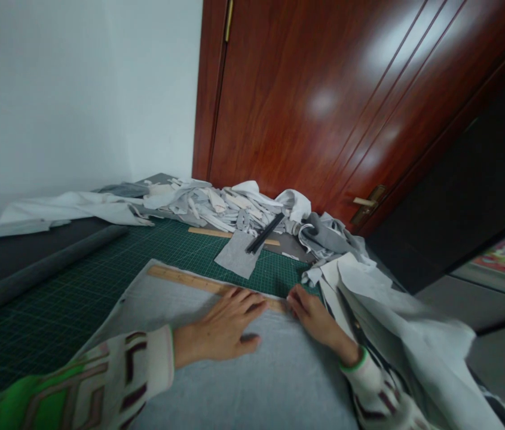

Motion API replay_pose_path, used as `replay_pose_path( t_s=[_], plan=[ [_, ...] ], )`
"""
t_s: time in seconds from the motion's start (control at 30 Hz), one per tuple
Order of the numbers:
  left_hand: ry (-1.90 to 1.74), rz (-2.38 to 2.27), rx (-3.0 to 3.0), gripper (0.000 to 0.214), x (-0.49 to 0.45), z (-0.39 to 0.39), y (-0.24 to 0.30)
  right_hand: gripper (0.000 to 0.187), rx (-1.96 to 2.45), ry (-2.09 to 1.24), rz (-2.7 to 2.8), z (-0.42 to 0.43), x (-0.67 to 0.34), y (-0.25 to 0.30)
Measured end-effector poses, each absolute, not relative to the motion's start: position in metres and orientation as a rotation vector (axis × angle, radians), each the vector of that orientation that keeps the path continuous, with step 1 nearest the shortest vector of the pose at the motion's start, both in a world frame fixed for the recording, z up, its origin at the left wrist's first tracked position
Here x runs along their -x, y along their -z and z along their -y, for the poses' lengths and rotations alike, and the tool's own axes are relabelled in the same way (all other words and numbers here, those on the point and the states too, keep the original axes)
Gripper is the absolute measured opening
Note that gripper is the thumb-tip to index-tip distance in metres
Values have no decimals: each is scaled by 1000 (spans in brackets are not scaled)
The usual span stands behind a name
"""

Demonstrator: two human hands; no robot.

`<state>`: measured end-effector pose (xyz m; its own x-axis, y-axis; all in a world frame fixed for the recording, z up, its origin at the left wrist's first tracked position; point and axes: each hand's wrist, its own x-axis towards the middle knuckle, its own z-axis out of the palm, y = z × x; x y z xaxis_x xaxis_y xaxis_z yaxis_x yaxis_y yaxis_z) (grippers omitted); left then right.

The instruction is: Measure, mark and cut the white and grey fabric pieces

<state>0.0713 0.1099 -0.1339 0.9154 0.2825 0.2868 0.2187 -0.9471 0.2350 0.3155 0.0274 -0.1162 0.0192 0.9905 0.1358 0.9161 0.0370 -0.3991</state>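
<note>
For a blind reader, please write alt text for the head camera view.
Left hand lies flat on grey fabric and a wooden ruler; right hand touches the ruler's end. Behind, on a green cutting mat, lie fabric scraps.

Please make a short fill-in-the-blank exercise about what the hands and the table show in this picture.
1. The left hand lies flat on the grey ____.
2. The wooden ruler lies along the far edge of the fabric, and both hands touch it; the right hand is at its ____ end.
3. The cutting mat under the fabric is ____ in colour.
4. Behind the scrap pile stands a reddish-brown ____.

Missing words: fabric; right; green; door
</note>
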Motion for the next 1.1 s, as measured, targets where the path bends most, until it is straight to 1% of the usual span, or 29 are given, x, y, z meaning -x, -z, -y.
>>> replay_pose_path(
  t_s=[0.13, 0.27, 0.53, 0.83, 0.97, 1.1],
  plan=[
    [-487, -373, -2858, 59, -71, -107, 129, 22, 1862, -294, 1751, -14, -318, 142],
    [-475, -359, -2852, 58, -71, -103, 126, 25, 1843, -279, 1625, -14, -320, 152],
    [-431, -331, -2863, 53, -71, -99, 127, 23, 1815, -244, 1527, -16, -317, 154],
    [-345, -427, -2901, 65, -71, -104, 127, 24, 1712, -258, 1519, -19, -322, 150],
    [-265, -480, -2894, 66, -71, -104, 124, 24, 1704, -254, 1516, -20, -321, 149],
    [-270, -480, -2898, 66, -71, -104, 124, 22, 1699, -225, 1518, -19, -318, 143]
  ],
)
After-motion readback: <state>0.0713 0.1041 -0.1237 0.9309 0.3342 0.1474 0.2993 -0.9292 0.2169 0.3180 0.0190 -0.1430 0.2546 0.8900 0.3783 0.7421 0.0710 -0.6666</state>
